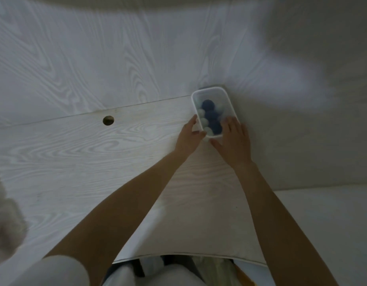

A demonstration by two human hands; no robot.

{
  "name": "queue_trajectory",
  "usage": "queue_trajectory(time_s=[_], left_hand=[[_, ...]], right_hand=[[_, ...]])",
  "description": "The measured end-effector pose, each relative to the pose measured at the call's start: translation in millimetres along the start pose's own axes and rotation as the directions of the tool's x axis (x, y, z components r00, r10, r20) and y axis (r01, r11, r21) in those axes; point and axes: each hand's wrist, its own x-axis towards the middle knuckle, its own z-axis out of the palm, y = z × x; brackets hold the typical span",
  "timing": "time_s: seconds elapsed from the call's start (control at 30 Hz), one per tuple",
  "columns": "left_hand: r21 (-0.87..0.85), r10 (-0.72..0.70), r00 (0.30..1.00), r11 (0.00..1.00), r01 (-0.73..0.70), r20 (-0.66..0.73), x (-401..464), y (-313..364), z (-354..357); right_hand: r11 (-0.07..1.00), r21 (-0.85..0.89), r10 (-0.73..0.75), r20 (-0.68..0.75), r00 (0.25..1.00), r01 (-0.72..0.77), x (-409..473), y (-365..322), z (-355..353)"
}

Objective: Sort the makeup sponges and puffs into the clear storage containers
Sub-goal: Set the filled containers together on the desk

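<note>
A clear rectangular storage container (213,90) with a white rim stands at the back right of the white wood-grain desk, against the wall. Inside lie dark blue sponges (208,104) down the middle and pale mint sponges (203,121) along the sides. My left hand (189,137) grips the container's near left corner, thumb at the rim. My right hand (234,141) holds its near right side, fingers resting over the rim.
The desk (79,153) has a round cable hole (108,120) at the back. A blurred pale object (5,219) sits at the left edge. The desk's front edge curves near my lap. A wall rises right of the container.
</note>
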Motion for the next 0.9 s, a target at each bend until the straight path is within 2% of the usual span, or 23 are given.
queue_trajectory(time_s=[0.1, 0.17, 0.27, 0.37, 0.43, 0.53, 0.6, 0.67, 0.73, 0.9], left_hand=[[-0.046, -0.041, 0.998, 0.998, 0.044, 0.053, 15.5, 5.0, 4.9], [-0.046, -0.078, 0.994, 0.996, 0.081, 0.075, 24.5, 8.2, 5.9], [-0.042, -0.079, 0.993, 0.996, 0.083, 0.084, 30.1, 13.3, 2.3], [0.158, 0.037, 0.993, 0.986, -0.055, 0.113, 27.3, 19.6, -11.1], [0.284, 0.094, 0.993, 0.952, -0.11, 0.071, 14.2, 20.7, -30.4], [0.258, 0.19, 0.982, 0.95, -0.178, -0.022, -30.4, 10.7, -73.4], [0.22, 0.258, 0.959, 0.948, -0.228, -0.12, -80.5, -5.8, -121.6], [0.254, 0.273, 0.941, 0.942, -0.219, -0.199, -130.8, -20.8, -163.4], [0.392, 0.28, 0.92, 0.906, -0.16, -0.272, -184.9, -45.4, -213.4], [0.743, 0.323, 0.896, 0.669, 0.011, -0.304, -286.9, -129.4, -323.5]], right_hand=[[0.997, -0.051, 0.063, -0.021, 0.998, -0.064, 15.5, 5.5, -0.8], [0.99, -0.099, 0.103, 0.05, 0.993, -0.097, 21.7, 5.2, -2.3], [0.991, -0.08, 0.114, 0.122, 0.986, -0.105, 22.6, 1.6, -6.3], [0.993, -0.063, 0.109, 0.176, 0.978, -0.099, 8.5, -9.3, -16.1], [0.997, -0.045, 0.075, 0.122, 0.99, -0.07, -8.8, -27.5, -20.8], [0.997, 0.074, 0.037, 0.003, 0.999, -0.037, -37.1, -72.0, -23.9], [0.981, 0.187, -0.04, -0.012, 0.999, 0.042, -57.4, -123.6, -21.6], [0.945, 0.319, -0.09, 0.061, 0.994, 0.066, -77.0, -168.7, -19.2], [0.887, 0.456, -0.174, 0.187, 0.967, 0.071, -101.0, -224.6, -9.8], [0.804, 0.587, -0.394, 0.405, 0.825, 0.096, -143.7, -327.6, 27.8]])
